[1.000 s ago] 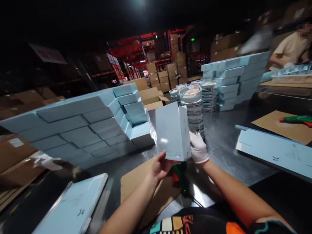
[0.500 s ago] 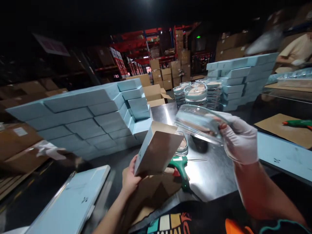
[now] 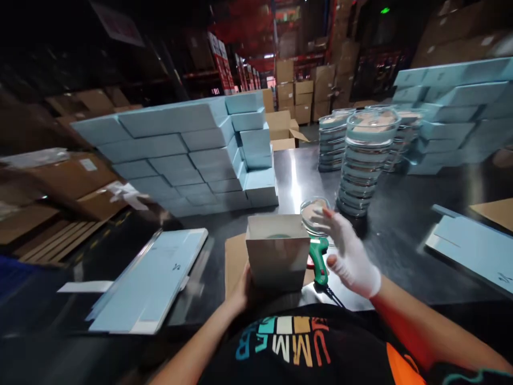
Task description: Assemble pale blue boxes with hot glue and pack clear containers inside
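Observation:
My left hand (image 3: 245,289) grips the lower left side of an open-topped cardboard box (image 3: 277,262) with a pale inside. A greenish curved glass edge (image 3: 278,236) shows just inside the box; the rest of it is hidden. My right hand (image 3: 349,256), in a white glove with bare fingertips, is to the right of the box, fingers spread and holding nothing. Just beyond its fingers sits a round glass dish (image 3: 313,212) with a tan piece in it. A green glue gun (image 3: 319,262) lies between the box and my right hand.
Light blue boxes are stacked at the left (image 3: 172,152) and the right (image 3: 452,117). Tall stacks of glass dishes (image 3: 363,166) stand ahead on the dark table. Flat blue sheets lie at the left (image 3: 150,283) and right (image 3: 473,243). Brown cardboard (image 3: 234,259) lies under the box.
The glass dish has left my right hand, and a glass edge now shows inside the box. My left hand has turned the box more upright. The view has shifted right and down.

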`<control>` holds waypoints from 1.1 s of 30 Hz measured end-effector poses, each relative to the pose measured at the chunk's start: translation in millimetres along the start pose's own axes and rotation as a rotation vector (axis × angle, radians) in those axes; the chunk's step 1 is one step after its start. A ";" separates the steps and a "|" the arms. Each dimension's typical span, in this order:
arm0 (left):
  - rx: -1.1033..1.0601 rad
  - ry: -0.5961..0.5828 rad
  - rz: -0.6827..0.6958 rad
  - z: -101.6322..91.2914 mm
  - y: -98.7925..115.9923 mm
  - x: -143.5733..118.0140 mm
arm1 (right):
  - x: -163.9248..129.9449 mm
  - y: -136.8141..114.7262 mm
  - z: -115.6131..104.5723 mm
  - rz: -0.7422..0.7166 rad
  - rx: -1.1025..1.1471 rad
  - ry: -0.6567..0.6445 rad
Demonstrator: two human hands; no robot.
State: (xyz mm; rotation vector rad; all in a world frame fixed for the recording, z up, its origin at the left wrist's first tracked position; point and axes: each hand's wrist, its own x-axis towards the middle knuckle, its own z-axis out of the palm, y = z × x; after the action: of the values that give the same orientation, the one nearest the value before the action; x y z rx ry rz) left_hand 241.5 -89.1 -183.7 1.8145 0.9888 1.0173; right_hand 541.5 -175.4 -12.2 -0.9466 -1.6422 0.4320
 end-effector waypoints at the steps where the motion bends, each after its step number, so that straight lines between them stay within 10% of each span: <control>1: -0.011 0.017 0.038 -3.2 0.7 -0.9 | -10.3 8.2 8.0 -0.035 -0.058 -0.009; 5: -0.048 0.195 0.284 -18.9 18.3 2.3 | -33.9 28.7 41.9 -0.147 -0.279 -0.006; 10: -0.059 0.105 0.348 -21.9 59.1 10.3 | -21.5 26.4 66.5 0.016 -0.019 -0.039; 14: -0.192 0.348 0.282 -11.0 72.0 9.8 | -10.5 24.1 83.9 0.284 -0.012 0.151; 17: -0.130 0.306 0.353 -13.1 69.5 14.1 | -8.4 27.7 92.0 0.252 -0.045 0.296; 21: 0.057 0.138 0.396 -33.2 68.6 21.6 | -5.3 36.0 73.6 0.188 -0.094 0.220; 28: 0.215 0.697 0.372 -92.0 61.4 4.1 | -34.5 84.0 27.2 0.579 -0.709 -0.191; 33: 0.247 0.682 0.287 -103.6 41.8 -0.8 | -65.0 122.6 12.6 0.584 -0.554 -0.034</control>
State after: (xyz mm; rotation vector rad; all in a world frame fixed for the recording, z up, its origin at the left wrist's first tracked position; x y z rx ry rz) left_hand 157.8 -77.0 -110.7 1.8743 1.3159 1.8359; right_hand 575.9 -148.2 -144.5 -1.8614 -1.5212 0.3827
